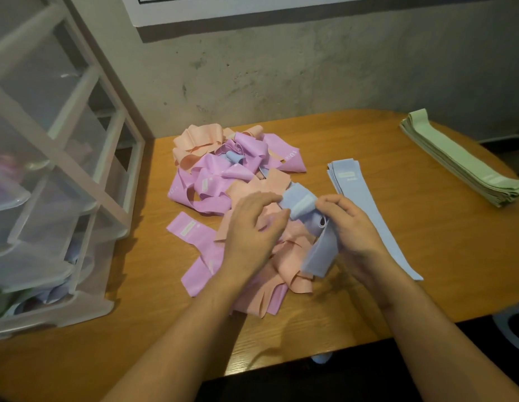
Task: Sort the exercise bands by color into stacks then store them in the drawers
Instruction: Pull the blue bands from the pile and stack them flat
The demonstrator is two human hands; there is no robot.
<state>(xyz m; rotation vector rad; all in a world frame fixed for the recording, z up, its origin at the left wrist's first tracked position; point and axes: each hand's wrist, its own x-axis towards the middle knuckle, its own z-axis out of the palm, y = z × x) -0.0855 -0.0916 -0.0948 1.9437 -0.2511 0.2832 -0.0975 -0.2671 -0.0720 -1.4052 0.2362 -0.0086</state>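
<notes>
A tangled heap of pink, peach and blue exercise bands lies in the middle of the wooden table. Both hands hold one crumpled blue band above the heap's near end. My left hand pinches its left end with curled fingers. My right hand grips its right part, and the band's tail hangs down beneath. A flat stack of blue bands lies just right of the hands, partly hidden under my right hand. A neat stack of green bands sits at the far right.
A clear plastic drawer unit with a pale frame stands on the table's left end; its lower drawers show some bands inside. A concrete wall runs behind the table. The table's front edge is close below my forearms.
</notes>
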